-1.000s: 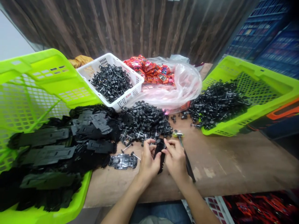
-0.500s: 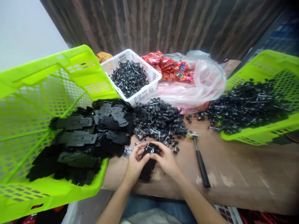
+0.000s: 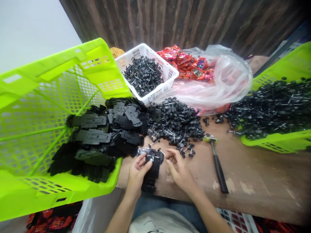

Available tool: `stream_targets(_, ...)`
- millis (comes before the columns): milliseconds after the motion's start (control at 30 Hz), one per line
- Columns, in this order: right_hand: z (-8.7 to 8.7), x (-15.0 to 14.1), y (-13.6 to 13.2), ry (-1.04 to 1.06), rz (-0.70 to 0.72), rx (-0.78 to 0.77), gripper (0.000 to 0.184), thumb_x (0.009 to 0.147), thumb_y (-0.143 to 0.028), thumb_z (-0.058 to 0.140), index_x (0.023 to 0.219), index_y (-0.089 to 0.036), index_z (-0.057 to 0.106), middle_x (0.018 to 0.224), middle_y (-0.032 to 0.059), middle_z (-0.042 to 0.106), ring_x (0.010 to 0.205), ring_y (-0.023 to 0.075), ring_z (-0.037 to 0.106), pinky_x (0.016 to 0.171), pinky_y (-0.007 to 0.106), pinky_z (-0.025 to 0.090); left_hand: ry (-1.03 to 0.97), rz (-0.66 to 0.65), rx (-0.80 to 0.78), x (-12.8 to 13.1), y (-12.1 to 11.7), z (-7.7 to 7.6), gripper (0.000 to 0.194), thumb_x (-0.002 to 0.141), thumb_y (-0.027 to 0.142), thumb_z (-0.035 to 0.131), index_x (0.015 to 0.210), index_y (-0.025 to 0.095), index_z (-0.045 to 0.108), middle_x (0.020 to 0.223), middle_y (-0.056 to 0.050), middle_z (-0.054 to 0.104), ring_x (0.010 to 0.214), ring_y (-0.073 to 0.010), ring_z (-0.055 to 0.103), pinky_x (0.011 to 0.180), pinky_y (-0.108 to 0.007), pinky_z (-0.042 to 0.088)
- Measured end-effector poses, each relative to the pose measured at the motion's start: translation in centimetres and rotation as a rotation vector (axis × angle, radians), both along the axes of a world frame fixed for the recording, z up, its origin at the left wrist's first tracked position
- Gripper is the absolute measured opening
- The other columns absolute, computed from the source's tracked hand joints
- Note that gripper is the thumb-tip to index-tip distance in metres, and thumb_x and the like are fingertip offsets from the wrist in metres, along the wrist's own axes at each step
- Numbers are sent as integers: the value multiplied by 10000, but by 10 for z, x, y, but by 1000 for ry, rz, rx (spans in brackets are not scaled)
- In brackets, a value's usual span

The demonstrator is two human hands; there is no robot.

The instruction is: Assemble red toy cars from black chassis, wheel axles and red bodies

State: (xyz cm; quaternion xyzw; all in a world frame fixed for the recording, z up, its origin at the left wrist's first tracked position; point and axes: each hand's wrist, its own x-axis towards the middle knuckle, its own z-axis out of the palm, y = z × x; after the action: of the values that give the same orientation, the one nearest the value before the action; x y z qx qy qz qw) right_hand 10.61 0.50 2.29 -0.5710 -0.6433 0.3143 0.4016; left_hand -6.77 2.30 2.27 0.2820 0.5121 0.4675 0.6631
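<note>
My left hand grips a black plastic toy car chassis, thumb on top, at the table's front edge. A wheel is visible at the chassis's far right corner. To the right of it, my right hand is apart from the chassis, its fingers loosely curved and thumb separated from them. A thin metal axle lies just left of its fingertips; whether they touch is unclear. Beyond both hands spreads a heap of wheel-and-axle sets, a few lying loose at its near edge.
A green crate with stacked black chassis stands left. A white basket of wheel sets sits behind, beside red car bodies in a plastic bag. At right are a hammer and another green crate of wheel sets.
My right hand has let go of the chassis and moved to the right, its fingers parting. My left hand keeps hold of the chassis. The camera view has shifted.
</note>
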Motion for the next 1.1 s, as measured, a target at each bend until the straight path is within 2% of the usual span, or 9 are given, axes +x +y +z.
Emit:
stream_targets(100, -7, 16, 13, -319, 29, 87, 209, 867, -111, 422, 988, -174, 581, 955, 92, 607, 935, 227, 547, 843, 401, 468, 68, 58, -21, 3, 8, -7, 671, 545, 323, 826, 1118, 108, 549, 1001, -109, 675, 894, -200, 650, 809, -312, 498)
stream_targets(200, -6, 19, 20, -323, 79, 172, 202, 865, -70, 389, 860, -167, 566, 847, 80, 588, 854, 215, 541, 762, 358, 476, 61, 65, 52, 16, 16, -13, 576, 572, 329, 808, 1033, 131, 526, 979, -88, 658, 871, -185, 644, 806, -314, 497)
stream_targets(300, 10, 14, 13, -160, -4, 259, 148, 881, -94, 425, 908, -176, 546, 860, 63, 583, 844, 189, 553, 755, 315, 473, 44, 167, 146, 37, 25, -11, 530, 644, 326, 762, 1041, 193, 438, 1021, -65, 638, 885, -172, 639, 813, -321, 499)
stream_targets(367, 21, 10, 3, -144, -58, 270, 121, 877, -103, 454, 910, -183, 538, 853, 54, 577, 830, 183, 552, 742, 304, 465, 60, 242, 195, 53, 31, -7, 526, 662, 314, 749, 1042, 219, 399, 1023, -52, 625, 902, -173, 634, 820, -326, 499)
stream_targets(567, 32, 17, -10, -405, -206, 348, 151, 866, -72, 415, 902, -167, 527, 811, 66, 550, 805, 210, 528, 726, 348, 435, 63, 297, 317, 97, 40, 7, 501, 671, 298, 753, 1026, 209, 411, 988, -37, 586, 911, -163, 614, 841, -309, 489)
stream_targets(700, 32, 31, 1, -522, -290, 377, 161, 873, -66, 397, 905, -151, 529, 806, 76, 547, 806, 217, 523, 729, 360, 435, 42, 259, 321, 116, 46, 10, 496, 692, 316, 738, 1048, 207, 410, 1008, -45, 586, 889, -161, 611, 831, -314, 490)
stream_targets(900, 36, 45, 7, -569, -265, 240, 176, 859, -76, 406, 932, -161, 541, 861, 86, 575, 829, 234, 550, 723, 368, 454, 59, 235, 333, 127, 57, 11, 533, 703, 327, 740, 1121, 216, 428, 1035, -52, 607, 930, -163, 619, 889, -320, 484)
stream_targets(1000, 50, 55, 12, -513, -216, 267, 248, 853, -157, 486, 1099, -185, 507, 909, 73, 593, 810, 215, 577, 697, 329, 475, 9, 239, 256, 126, 63, 11, 559, 690, 338, 754, 1138, 216, 442, 1036, -68, 629, 900, -167, 641, 845, -305, 511)
stream_targets(1100, 73, 81, 49, -449, -231, 360, 241, 863, -257, 527, 1098, -210, 510, 840, 36, 589, 740, 176, 580, 656, 279, 471, -35, 238, 159, 123, 70, 7, 592, 657, 339, 782, 1133, 218, 452, 997, -70, 654, 827, -174, 665, 755, -290, 541)
